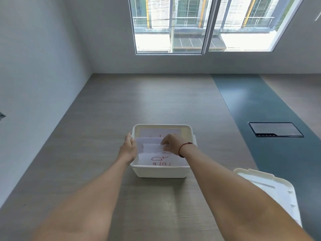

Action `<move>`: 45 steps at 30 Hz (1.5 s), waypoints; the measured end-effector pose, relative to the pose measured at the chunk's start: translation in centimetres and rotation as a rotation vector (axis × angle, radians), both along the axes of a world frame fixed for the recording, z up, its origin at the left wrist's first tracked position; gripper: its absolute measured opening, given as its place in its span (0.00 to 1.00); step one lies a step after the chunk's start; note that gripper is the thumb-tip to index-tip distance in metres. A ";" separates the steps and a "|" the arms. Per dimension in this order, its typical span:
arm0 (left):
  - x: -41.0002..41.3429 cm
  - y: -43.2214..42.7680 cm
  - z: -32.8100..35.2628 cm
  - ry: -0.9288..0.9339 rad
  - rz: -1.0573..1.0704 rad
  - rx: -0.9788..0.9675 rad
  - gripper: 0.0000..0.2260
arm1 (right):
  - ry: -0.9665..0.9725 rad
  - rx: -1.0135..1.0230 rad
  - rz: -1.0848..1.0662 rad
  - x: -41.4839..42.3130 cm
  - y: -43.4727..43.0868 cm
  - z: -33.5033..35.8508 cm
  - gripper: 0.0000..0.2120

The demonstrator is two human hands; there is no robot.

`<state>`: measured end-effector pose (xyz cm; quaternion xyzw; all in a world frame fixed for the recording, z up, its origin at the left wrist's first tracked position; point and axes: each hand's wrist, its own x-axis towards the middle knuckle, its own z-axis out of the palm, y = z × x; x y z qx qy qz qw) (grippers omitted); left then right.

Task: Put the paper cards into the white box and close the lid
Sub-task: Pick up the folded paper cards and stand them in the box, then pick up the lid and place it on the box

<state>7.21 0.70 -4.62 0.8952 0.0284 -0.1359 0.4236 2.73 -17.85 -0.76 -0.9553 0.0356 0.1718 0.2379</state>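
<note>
An open white box (159, 172) stands on the wooden table in front of me. Inside it lie several white paper cards (160, 159), the nearest one marked in red ink. My left hand (128, 147) grips the box's left rim. Over the middle of the box, my right hand (171, 144), a red string on its wrist, pinches the upper edge of a card that stands in the box. The white lid (271, 190) lies flat on the table at the near right, partly behind my right forearm.
A dark blue strip (260, 108) runs along the right part of the table, with a black hatch plate (276, 129) set into it. A grey wall stands to the left and a window behind the table's far edge.
</note>
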 end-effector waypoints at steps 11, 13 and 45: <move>0.4 -0.3 0.8 0.062 -0.036 0.079 0.23 | -0.005 0.020 -0.088 -1.4 -1.3 0.9 0.13; 0.0 -1.0 1.7 -0.012 -0.002 0.176 0.24 | -0.034 0.002 -0.129 -1.9 -2.2 1.8 0.20; -21.5 -27.6 -8.3 0.283 -0.609 0.217 0.25 | 0.131 0.200 -1.327 -31.8 -20.6 -7.8 0.24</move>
